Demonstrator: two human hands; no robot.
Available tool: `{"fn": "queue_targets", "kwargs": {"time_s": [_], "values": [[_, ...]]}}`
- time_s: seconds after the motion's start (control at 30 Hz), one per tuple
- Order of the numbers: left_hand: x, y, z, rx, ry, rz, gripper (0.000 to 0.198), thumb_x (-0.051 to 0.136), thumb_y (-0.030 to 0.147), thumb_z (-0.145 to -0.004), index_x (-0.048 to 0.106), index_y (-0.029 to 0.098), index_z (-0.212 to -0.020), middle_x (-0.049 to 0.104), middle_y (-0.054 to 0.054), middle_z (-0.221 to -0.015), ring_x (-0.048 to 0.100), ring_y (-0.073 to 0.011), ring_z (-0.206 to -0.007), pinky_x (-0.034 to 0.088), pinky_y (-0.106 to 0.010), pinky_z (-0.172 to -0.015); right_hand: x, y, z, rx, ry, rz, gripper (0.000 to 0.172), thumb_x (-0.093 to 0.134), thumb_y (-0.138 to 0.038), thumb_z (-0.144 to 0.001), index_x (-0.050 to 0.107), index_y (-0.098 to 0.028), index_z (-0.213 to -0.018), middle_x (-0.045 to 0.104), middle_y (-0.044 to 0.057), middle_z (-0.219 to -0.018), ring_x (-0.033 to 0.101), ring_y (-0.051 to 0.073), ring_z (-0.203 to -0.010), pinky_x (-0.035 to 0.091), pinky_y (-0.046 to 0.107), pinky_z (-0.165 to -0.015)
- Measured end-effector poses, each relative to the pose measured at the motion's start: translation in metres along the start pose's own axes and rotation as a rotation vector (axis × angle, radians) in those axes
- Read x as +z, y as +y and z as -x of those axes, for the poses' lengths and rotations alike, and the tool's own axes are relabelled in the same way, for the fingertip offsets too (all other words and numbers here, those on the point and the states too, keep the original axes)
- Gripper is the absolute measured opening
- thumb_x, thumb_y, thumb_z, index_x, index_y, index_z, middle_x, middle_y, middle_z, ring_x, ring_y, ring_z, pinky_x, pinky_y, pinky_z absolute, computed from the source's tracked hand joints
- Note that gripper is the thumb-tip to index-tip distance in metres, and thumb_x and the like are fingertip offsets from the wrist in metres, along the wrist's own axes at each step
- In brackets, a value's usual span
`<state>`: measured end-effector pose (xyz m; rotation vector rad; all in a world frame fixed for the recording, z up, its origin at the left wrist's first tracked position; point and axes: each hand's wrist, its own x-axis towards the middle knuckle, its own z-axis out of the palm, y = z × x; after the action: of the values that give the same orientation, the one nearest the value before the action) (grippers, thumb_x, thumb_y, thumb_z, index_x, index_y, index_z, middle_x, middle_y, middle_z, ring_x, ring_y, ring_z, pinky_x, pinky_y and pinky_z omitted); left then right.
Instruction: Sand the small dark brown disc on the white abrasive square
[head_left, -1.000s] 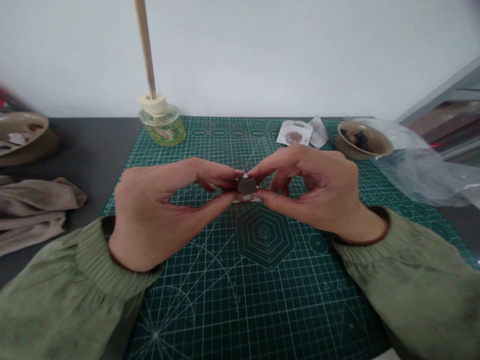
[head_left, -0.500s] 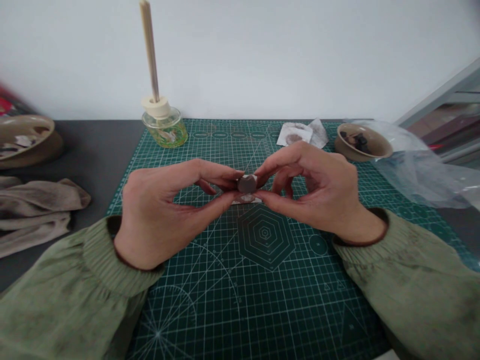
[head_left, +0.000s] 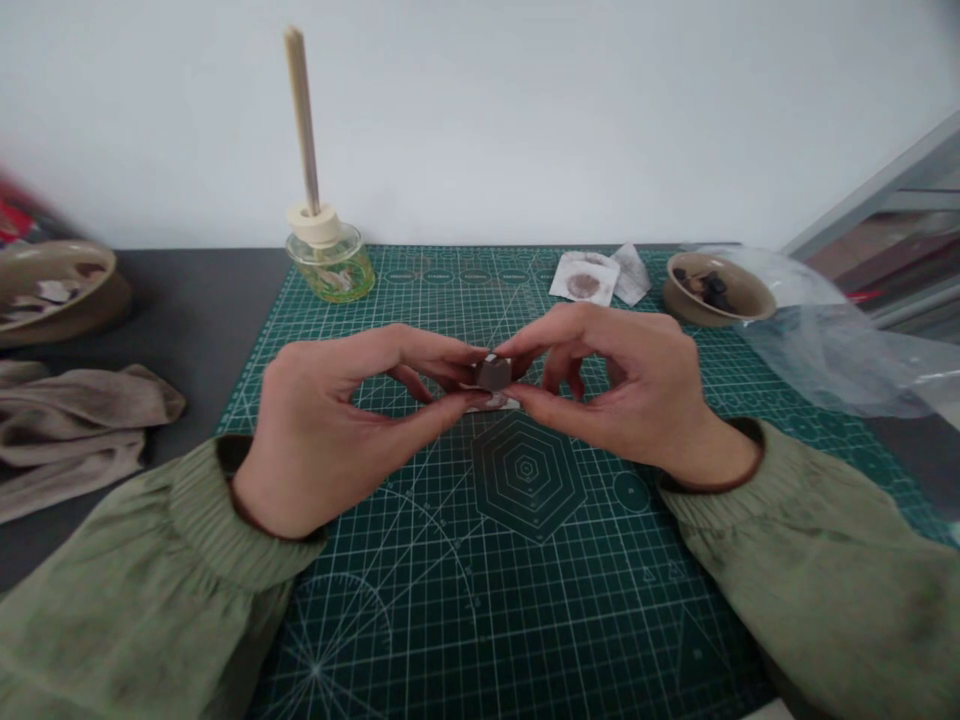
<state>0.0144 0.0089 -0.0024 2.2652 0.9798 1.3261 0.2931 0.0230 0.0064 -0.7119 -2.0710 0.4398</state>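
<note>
a green cutting mat lies under both hands. the left hand and right hand meet at its middle, each firmly pinching a small dark brown piece between thumb and fingertips, just above a scrap of white paper.

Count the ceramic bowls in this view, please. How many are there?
2. One ceramic bowl sits on the dark tabletop at far left. A second ceramic bowl sits at the far right of the green cutting mat, partly behind a plastic bag. Others may lie out of view.
</note>
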Motion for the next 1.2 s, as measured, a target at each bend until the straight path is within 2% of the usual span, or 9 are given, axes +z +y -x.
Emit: {"fn": "queue_targets", "kwargs": {"time_s": [0.13, 0.4, 0.47, 0.53, 0.63, 0.77, 0.87, 1.07, 1.2], "values": [[0.001, -0.003, 0.002, -0.049, -0.001, 0.023, 0.013, 0.097, 0.037, -0.112, 0.094, 0.041, -0.124, 0.099, 0.005, -0.119, 0.094, -0.0239, -0.086, 0.084, -0.042, -0.079, 0.000, 0.000, 0.000, -0.001, 0.004, 0.009, 0.011, 0.094, -0.024, -0.110, 0.090, -0.027, -0.120, 0.094, -0.002, -0.096, 0.074, 0.014, -0.060, 0.071, 0.034, -0.072], [0.001, -0.002, -0.006, 0.004, -0.019, 0.104, 0.018, 0.097, 0.026, -0.113, 0.092, 0.040, -0.123, 0.096, 0.006, -0.114, 0.091, -0.0195, -0.092, 0.081, -0.036, -0.075, 0.000, 0.004, 0.000, -0.027, -0.002, 0.002, 0.009, 0.096, -0.027, -0.111, 0.091, -0.027, -0.118, 0.088, -0.003, -0.088, 0.073, 0.014, -0.061, 0.067, 0.032, -0.071], [0.002, -0.002, -0.005, 0.015, -0.014, 0.114, 0.016, 0.099, 0.027, -0.111, 0.092, 0.038, -0.121, 0.096, 0.005, -0.117, 0.092, -0.0217, -0.100, 0.082, -0.037, -0.075, 0.001, 0.007, 0.000, -0.049, -0.022, 0.007, 0.008, 0.094, -0.027, -0.112, 0.091, -0.026, -0.119, 0.091, -0.002, -0.092, 0.072, 0.013, -0.061, 0.065, 0.030, -0.069], [0.003, -0.004, -0.003, -0.006, -0.005, 0.124, 0.018, 0.099, 0.027, -0.112, 0.091, 0.037, -0.124, 0.097, 0.004, -0.124, 0.095, -0.0226, -0.106, 0.086, -0.038, -0.083, 0.001, 0.009, -0.001, -0.064, -0.044, 0.016, 0.011, 0.094, -0.025, -0.110, 0.091, -0.025, -0.121, 0.095, 0.000, -0.101, 0.072, 0.012, -0.062, 0.062, 0.029, -0.068], [0.003, -0.007, 0.000, -0.033, 0.004, 0.104, 0.022, 0.100, 0.033, -0.113, 0.088, 0.038, -0.131, 0.098, 0.003, -0.125, 0.096, -0.0209, -0.098, 0.086, -0.036, -0.088, 0.001, 0.010, -0.002, -0.048, -0.025, 0.038, 0.013, 0.096, -0.023, -0.107, 0.090, -0.022, -0.119, 0.097, 0.002, -0.108, 0.070, 0.011, -0.060, 0.061, 0.029, -0.068], [0.000, -0.008, -0.003, 0.078, -0.040, -0.004, 0.019, 0.095, 0.028, -0.115, 0.088, 0.036, -0.131, 0.095, 0.002, -0.117, 0.090, -0.0189, -0.091, 0.081, -0.037, -0.086, 0.001, 0.008, -0.003, -0.035, -0.004, 0.059, 0.011, 0.095, -0.027, -0.110, 0.086, -0.021, -0.112, 0.094, 0.000, -0.101, 0.068, 0.011, -0.059, 0.060, 0.029, -0.067], [-0.003, -0.006, -0.006, 0.127, -0.061, -0.082, 0.021, 0.093, 0.024, -0.116, 0.090, 0.034, -0.134, 0.092, 0.001, -0.119, 0.088, -0.0189, -0.096, 0.079, -0.037, -0.089, 0.001, 0.006, -0.002, -0.027, -0.025, 0.068, 0.009, 0.092, -0.025, -0.111, 0.086, -0.021, -0.115, 0.096, 0.002, -0.107, 0.070, 0.011, -0.062, 0.058, 0.028, -0.065], [-0.003, -0.005, -0.003, 0.097, -0.071, -0.127, 0.017, 0.089, 0.041, -0.122, 0.084, 0.037, -0.139, 0.091, 0.003, -0.116, 0.086, -0.0208, -0.091, 0.077, -0.041, -0.088, 0.002, 0.008, 0.000, -0.054, -0.051, 0.021, 0.017, 0.093, -0.021, -0.113, 0.088, -0.021, -0.128, 0.096, 0.002, -0.113, 0.073, 0.011, -0.066, 0.059, 0.028, -0.066], [-0.003, -0.005, -0.001, 0.054, -0.081, -0.117, 0.018, 0.088, 0.047, -0.123, 0.083, 0.036, -0.137, 0.093, 0.004, -0.117, 0.087, -0.0207, -0.093, 0.077, -0.040, -0.089, 0.004, 0.011, 0.000, -0.098, -0.054, -0.006, 0.014, 0.091, -0.018, -0.115, 0.089, -0.018, -0.129, 0.096, 0.004, -0.117, 0.073, 0.011, -0.070, 0.059, 0.026, -0.068]]}}
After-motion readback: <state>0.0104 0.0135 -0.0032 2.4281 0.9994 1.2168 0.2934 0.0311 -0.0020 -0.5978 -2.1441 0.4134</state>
